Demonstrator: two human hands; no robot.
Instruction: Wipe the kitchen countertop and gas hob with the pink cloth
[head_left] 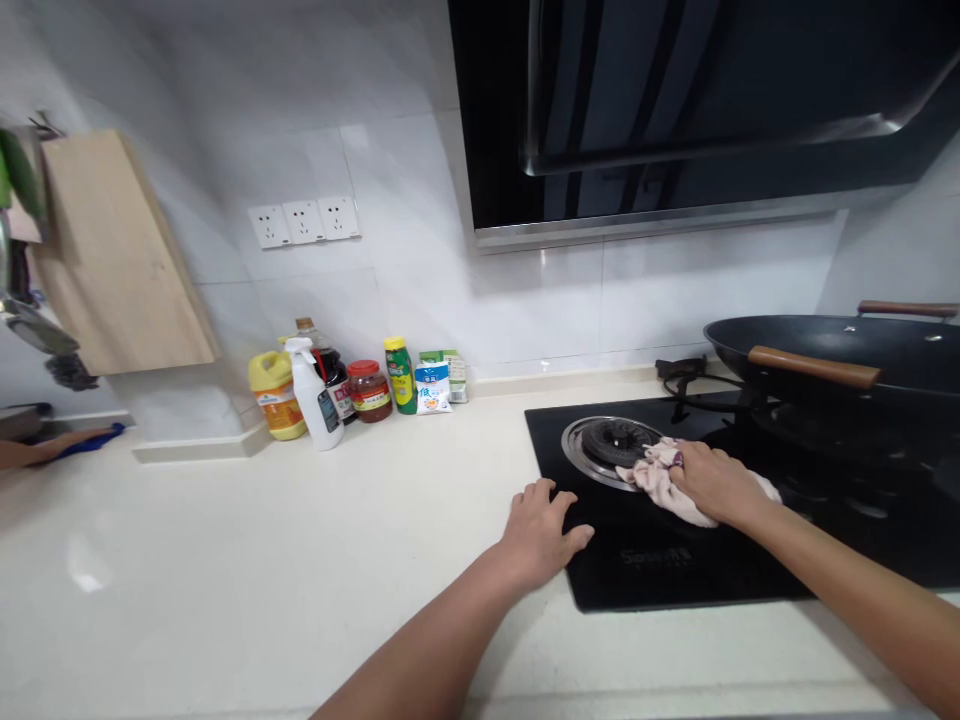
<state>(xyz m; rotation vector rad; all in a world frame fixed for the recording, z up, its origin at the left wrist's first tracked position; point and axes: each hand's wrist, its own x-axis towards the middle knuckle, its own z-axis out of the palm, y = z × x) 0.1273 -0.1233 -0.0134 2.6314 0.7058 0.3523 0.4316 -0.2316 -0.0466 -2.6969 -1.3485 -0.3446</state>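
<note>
Beside the left burner's metal ring, partly over its rim, lies a crumpled pale pink cloth (664, 492), soft and folded into loose wrinkles, with a dark patch near the fingers. The right hand (711, 482) grips it, palm down, fingers curled into the fabric. The burner (616, 440) is round, its dark, ridged cap set inside a shiny circular tray. Both sit on a glossy black cooktop (637, 580) with straight edges and faint lettering near the front. At its left edge, the left hand (541, 538) is open, fingers spread and thumb pointing right. Further right, a wide, dark, round-bottomed wok (810, 340) with brown wooden handles stands at the back, near a black pan support (701, 392). Smooth cream countertop (300, 580) stretches left to a row of containers by the wall: a yellow plastic jug (276, 398), a white spray bottle (315, 400), a dark sauce bottle (337, 380), a red-lidded jar (370, 392), a green bottle (400, 378) and a white packet (433, 388). Above the cooktop hangs a reflective black range hood (690, 100); at far left hangs a pale wooden board (120, 255).
</note>
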